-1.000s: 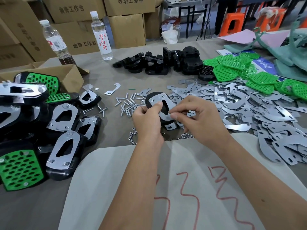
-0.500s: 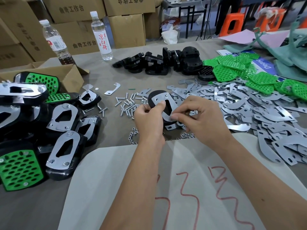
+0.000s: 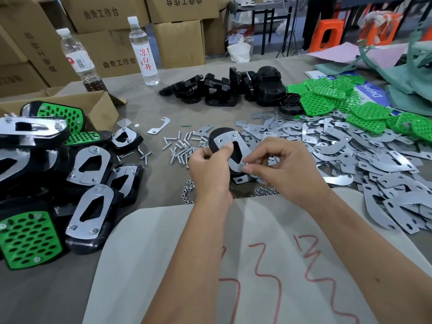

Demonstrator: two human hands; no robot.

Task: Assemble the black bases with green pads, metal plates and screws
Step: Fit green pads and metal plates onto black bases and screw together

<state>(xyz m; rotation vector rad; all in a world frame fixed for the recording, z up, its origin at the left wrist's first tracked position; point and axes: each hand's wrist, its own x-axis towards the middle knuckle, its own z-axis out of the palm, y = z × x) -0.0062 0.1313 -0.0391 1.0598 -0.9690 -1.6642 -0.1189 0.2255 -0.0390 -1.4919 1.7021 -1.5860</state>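
Still both hands [image 3: 211,169] on base [image 3: 216,139].

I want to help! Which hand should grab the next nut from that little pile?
Probably the right hand. Its fingertips pinch at the metal plate's near corner, just above the nuts. The left hand grips the black base, steadying it.

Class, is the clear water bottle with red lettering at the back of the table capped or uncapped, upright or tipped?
Capped and upright: the clear water bottle with red lettering stands on its base with a white cap on top.

Bottle [image 3: 145,52] — "凉白开"; boxes [image 3: 100,14] — "曲奇工作台"
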